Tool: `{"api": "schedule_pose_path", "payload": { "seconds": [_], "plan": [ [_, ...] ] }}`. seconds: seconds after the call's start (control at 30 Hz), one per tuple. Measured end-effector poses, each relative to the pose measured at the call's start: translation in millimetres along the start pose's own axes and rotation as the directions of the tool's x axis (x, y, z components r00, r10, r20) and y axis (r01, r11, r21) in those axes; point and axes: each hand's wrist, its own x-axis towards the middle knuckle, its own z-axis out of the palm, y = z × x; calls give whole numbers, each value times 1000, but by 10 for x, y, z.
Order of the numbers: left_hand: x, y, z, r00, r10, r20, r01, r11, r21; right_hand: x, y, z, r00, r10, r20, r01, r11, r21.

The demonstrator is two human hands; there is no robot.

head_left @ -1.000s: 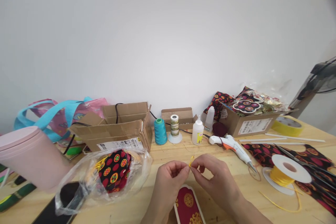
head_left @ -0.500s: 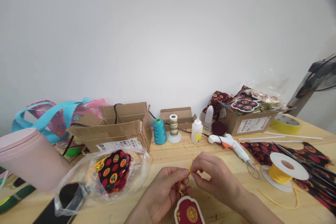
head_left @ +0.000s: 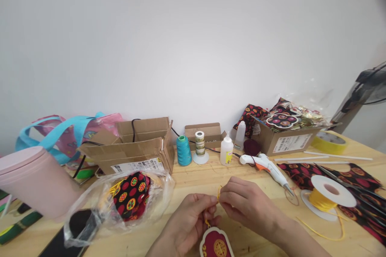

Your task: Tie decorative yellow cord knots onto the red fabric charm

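Observation:
A yellow cord [head_left: 219, 191] runs between my two hands at the front middle of the table. My left hand [head_left: 193, 217] is closed, pinching the cord between thumb and forefinger. Beside it, my right hand [head_left: 245, 200] is closed as well, its fingertips on the upper part of the cord. Below my left hand hangs a dark red pendant [head_left: 214, 243] with a pale scalloped edge and a gold round emblem, attached to the cord. The picture's bottom edge cuts the pendant off. My fingers hide part of the cord.
A yellow cord spool [head_left: 324, 198] and patterned fabric lie right, near a white glue gun [head_left: 268, 168]. Behind stand a teal thread cone [head_left: 183, 151], a glue bottle [head_left: 226, 150] and cardboard boxes [head_left: 126, 154]. Left are a plastic bag [head_left: 163, 186] and a pink tumbler [head_left: 39, 184].
My right-hand fingers have curled in closer around the cord. The pendant has shifted very slightly left and down. My left hand keeps its pinch.

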Motion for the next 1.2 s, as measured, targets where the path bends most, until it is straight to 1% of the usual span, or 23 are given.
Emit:
{"api": "schedule_pose_path", "payload": {
  "seconds": [0.13,0.3,0.43,0.57,0.73,0.83,0.9,0.97,1.03,1.1,1.13,1.2],
  "plan": [
    [2,-10,7,1000,0,20,1,1000,-29,-2,-12,-11,1000,20,2,-20,998,62],
    [-11,2,10,1000,0,-8,0,999,-39,-7,3,5,998,39,-47,-35,995,91],
    [-12,17,9,1000,-6,-14,5,999,-48,0,3,-13,997,59,-47,-53,991,126],
    [-29,24,13,1000,0,13,0,999,-45,13,-2,-18,995,81,-57,-73,988,135],
    [-29,24,14,999,13,31,-12,999,-32,18,-21,14,989,106,-104,-92,987,132],
    [-14,22,17,999,21,25,-20,1000,-12,29,-46,36,980,146,-135,-127,982,138],
    [-11,23,29,999,37,23,-37,999,1,38,-60,49,968,209,-136,-184,967,174],
    [-19,30,49,999,50,22,-50,998,25,43,-68,61,941,321,-108,-286,924,256],
    [-34,45,69,998,64,12,-65,995,71,45,-70,70,884,466,-29,-421,822,383],
    [-48,65,84,997,79,0,-78,986,146,44,-65,78,810,579,95,-532,657,534],
    [-52,74,88,995,96,-11,-92,978,185,44,-60,82,778,609,154,-563,568,600],
    [-53,87,90,991,131,-40,-115,956,271,47,-48,91,736,636,233,-580,414,702]
  ]
}}
